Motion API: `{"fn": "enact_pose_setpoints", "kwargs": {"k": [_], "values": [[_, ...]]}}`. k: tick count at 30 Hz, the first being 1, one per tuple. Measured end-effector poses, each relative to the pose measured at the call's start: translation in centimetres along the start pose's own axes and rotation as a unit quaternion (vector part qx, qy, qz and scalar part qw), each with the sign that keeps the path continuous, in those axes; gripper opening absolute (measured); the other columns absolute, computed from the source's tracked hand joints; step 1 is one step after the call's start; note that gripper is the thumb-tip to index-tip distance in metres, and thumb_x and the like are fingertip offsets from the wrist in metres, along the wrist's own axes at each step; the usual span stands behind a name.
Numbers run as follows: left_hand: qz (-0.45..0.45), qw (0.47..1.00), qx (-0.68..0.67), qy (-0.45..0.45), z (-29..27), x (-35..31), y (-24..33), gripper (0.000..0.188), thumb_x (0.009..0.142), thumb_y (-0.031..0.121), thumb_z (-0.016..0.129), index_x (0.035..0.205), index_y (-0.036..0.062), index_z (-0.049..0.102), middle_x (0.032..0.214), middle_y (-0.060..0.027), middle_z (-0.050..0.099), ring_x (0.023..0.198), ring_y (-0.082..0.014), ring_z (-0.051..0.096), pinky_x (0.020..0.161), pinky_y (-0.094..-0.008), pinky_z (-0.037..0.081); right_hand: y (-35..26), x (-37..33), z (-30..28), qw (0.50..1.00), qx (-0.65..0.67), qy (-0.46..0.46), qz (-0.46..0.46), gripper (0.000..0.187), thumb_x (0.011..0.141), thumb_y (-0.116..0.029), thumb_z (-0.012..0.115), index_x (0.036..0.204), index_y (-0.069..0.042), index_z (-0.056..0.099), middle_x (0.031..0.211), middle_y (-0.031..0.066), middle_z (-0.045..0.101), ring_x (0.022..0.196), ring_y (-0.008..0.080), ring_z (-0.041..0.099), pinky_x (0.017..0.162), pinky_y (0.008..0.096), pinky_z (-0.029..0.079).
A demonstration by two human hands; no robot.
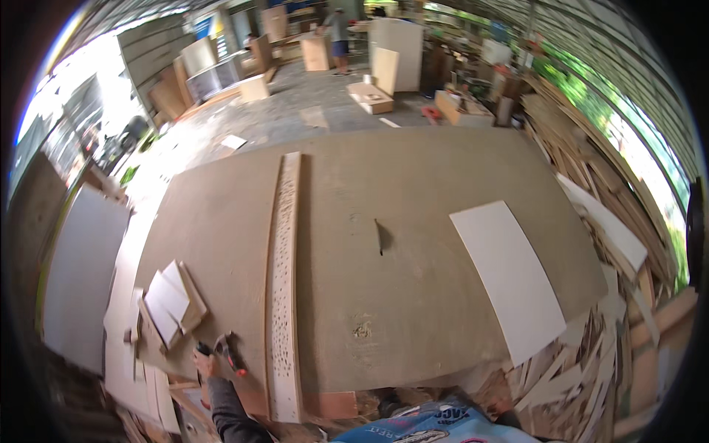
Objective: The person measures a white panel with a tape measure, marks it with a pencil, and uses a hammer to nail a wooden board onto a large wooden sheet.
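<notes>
My left hand (pixel 207 363) is at the near left edge of the large brown board, closed around a black-topped tool (pixel 202 348) whose kind I cannot make out. Just right of it lies a claw hammer (pixel 230 353) with a red and black handle. Beyond that hand, several white-faced board offcuts (pixel 168 301) sit in a loose stack. Low at the right, by my body, hangs my right hand (pixel 501 401); blur hides its fingers. Nearest to it are scrap strips and the board's front edge.
The brown board (pixel 413 295) serves as worktop. A long, speckled, raised-edge strip (pixel 283 280) runs across it; a white panel (pixel 509 277) lies at right. Scrap wood strips (pixel 569 380) heap on the right. A white panel (pixel 83 277) stands at left. Another person (pixel 339 40) stands far back.
</notes>
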State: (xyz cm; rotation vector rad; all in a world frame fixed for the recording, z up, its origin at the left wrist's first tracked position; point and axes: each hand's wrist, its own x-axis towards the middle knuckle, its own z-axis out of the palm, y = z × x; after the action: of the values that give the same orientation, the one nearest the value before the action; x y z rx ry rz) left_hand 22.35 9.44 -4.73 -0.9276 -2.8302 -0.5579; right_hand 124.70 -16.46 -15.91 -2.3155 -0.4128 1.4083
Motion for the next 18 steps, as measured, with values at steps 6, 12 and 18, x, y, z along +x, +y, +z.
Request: {"fn": "enact_pose_setpoints", "kwargs": {"k": [6, 12, 18], "values": [[0.032, 0.998, 0.035, -0.038, -0.6, 2.2, 1.9, 0.074, 0.079, 0.008, 0.067, 0.145, -0.0074, 0.038, 0.135, -0.0309, 0.053, 0.121, -0.0498, 0.055, 0.105, -0.0552, 0.046, -0.4, -3.4, 0.5, 0.995, 0.046, 0.094, 0.006, 0.027, 0.090, -0.022, 0.062, 0.082, 0.003, 0.068, 0.072, 0.0180, 0.072, 0.054, 0.0283, 0.069, 0.045, 0.0409, 0.049], [0.011, 0.997, -0.015, 0.071, -1.7, 1.1, -2.2, 0.067, 0.088, 0.025, 0.073, 0.138, -0.0106, 0.045, 0.129, -0.0325, 0.057, 0.114, -0.0514, 0.058, 0.103, -0.0548, 0.044, -6.4, -4.5, 4.3, 0.879, -0.134, 0.373, -0.264, 0.026, 0.087, -0.023, 0.068, 0.078, 0.001, 0.063, 0.064, 0.0179, 0.058, 0.055, 0.0254, 0.059, 0.054, 0.0418, 0.044], [-0.074, 0.938, -0.334, 0.052, -13.2, -15.1, 14.1, 0.057, 0.093, 0.035, 0.075, 0.123, -0.0073, 0.053, 0.116, -0.0214, 0.064, 0.102, -0.0303, 0.063, 0.090, -0.0401, 0.049, -18.9, -13.1, 6.1, 0.879, -0.027, 0.192, -0.436, 0.026, 0.086, -0.025, 0.073, 0.077, -0.003, 0.062, 0.067, 0.0137, 0.058, 0.061, 0.0244, 0.058, 0.060, 0.0366, 0.048]]}}
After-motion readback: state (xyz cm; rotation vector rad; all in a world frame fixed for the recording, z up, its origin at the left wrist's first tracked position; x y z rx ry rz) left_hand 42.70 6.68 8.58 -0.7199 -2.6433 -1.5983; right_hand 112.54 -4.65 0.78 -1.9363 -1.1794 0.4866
